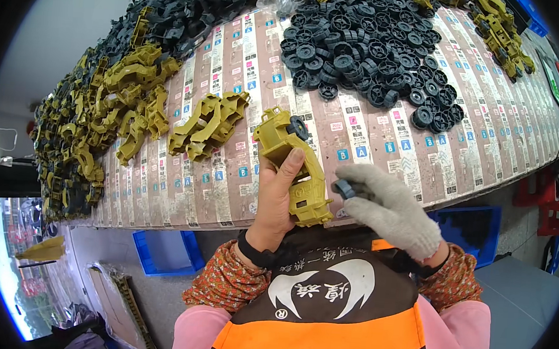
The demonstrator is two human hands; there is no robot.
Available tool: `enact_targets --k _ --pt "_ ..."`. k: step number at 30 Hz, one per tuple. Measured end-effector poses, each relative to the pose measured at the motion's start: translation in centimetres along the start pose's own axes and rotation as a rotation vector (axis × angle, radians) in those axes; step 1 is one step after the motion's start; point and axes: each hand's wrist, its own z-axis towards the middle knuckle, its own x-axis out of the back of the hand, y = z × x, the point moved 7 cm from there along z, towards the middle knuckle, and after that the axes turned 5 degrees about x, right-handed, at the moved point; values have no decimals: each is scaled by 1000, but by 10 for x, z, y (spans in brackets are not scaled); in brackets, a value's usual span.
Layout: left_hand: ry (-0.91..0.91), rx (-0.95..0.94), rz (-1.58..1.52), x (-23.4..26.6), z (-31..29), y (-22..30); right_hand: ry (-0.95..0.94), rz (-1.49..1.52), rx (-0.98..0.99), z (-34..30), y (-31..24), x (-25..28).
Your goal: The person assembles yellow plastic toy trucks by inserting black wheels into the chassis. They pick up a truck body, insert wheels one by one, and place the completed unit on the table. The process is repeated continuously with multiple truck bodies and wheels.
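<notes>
My bare left hand [275,200] grips a yellow plastic toy vehicle body [310,199] over the table's near edge, thumb pressed across its middle. One dark wheel [298,128] sits on the body's far end. Just to the right, my right hand [390,208], in a pale knitted glove, pinches a small dark toy wheel [344,189] between thumb and fingers. That wheel is close to the body but apart from it. A few yellow bodies [210,125] lie together on the table, left of the held one.
A big heap of dark wheels [350,46] covers the table's far middle. Piled along the left are yellow bodies [133,93] and dark plastic parts [174,15]. More yellow pieces [503,38] lie far right. Blue crates [167,252] and red stools [552,216] stand below the table.
</notes>
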Motion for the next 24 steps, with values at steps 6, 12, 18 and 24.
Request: enact_targets --k 6,12,18,24 --pt "30 -87 86 -3 -5 6 69 124 -52 -4 12 -18" --pt "78 -246 182 1 -6 8 160 -464 304 -15 0 -24" --pt "-68 -496 273 -24 -26 13 111 -551 335 -16 5 -34" --pt "-314 -701 344 -33 -37 16 27 -612 216 -14 -6 -35"
